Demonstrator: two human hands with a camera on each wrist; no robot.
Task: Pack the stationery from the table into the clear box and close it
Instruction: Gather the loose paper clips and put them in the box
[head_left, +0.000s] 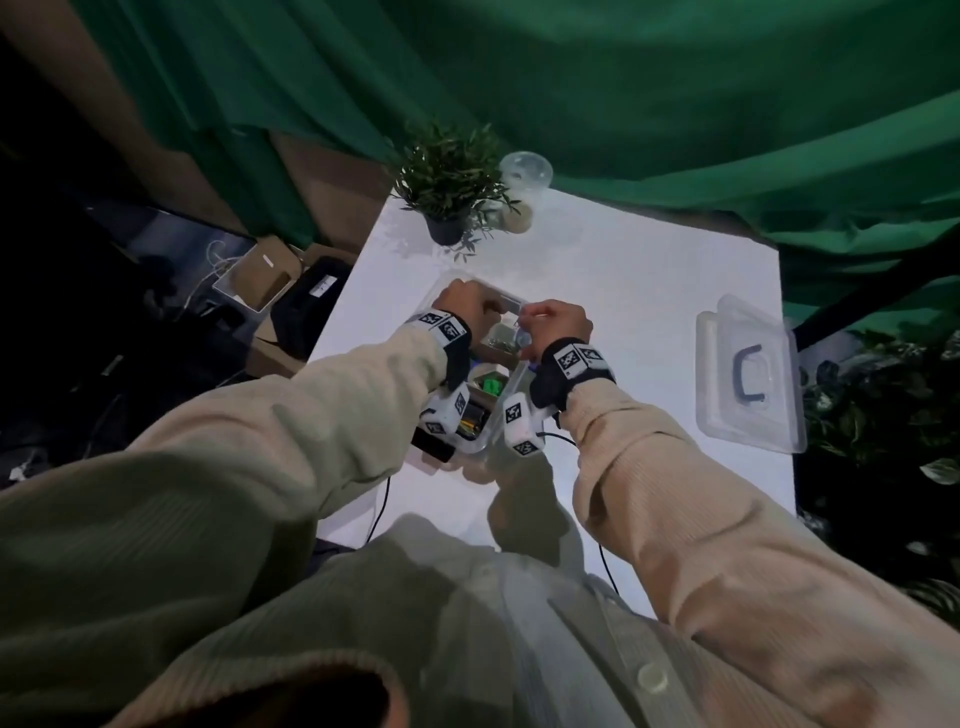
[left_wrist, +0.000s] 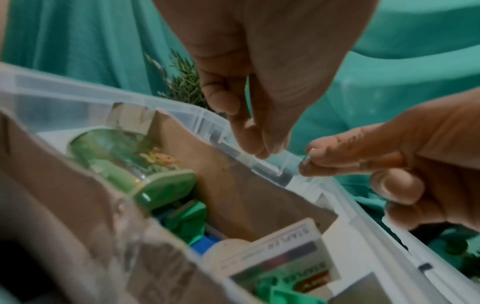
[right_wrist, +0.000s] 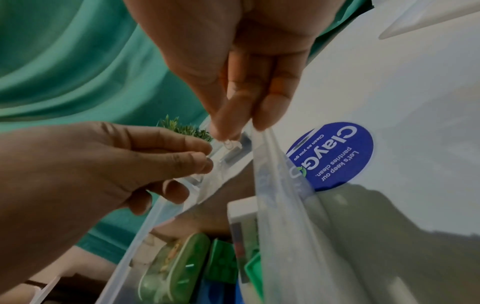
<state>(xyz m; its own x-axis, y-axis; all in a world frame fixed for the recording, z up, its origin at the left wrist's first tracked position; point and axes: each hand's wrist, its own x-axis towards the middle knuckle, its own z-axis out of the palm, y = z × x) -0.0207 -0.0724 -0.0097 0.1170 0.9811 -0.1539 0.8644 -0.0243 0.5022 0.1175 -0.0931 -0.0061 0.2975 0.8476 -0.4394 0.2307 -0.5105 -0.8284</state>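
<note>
On the white table (head_left: 597, 270), the clear box (head_left: 441, 291) sits near the left edge with both hands over its far rim. A potted plant (head_left: 449, 182) and a clear lidded cup (head_left: 524, 171) stand at the far corner; the box lid (head_left: 748, 374), with a dark handle, lies well apart to the right. Green cloth (head_left: 675, 104) hangs behind.

From the head view, wrists and marker-tagged bands cover most of the box, so its contents are hard to make out. The wrist views show them: cardboard dividers (left_wrist: 233, 185), a green transparent case (left_wrist: 130, 164), a staples packet (left_wrist: 280, 263) and green clips (left_wrist: 187, 218) (partly blurred).

The left hand (left_wrist: 259, 72) has fingers curled downward, tips meeting at the box rim; what they pinch is too small to tell. The right hand (left_wrist: 415, 164) pinches a small, thin, glinting item between thumb and forefinger just beside the rim. Only the right wrist view shows a blue round sticker (right_wrist: 335, 156) on the tabletop.
</note>
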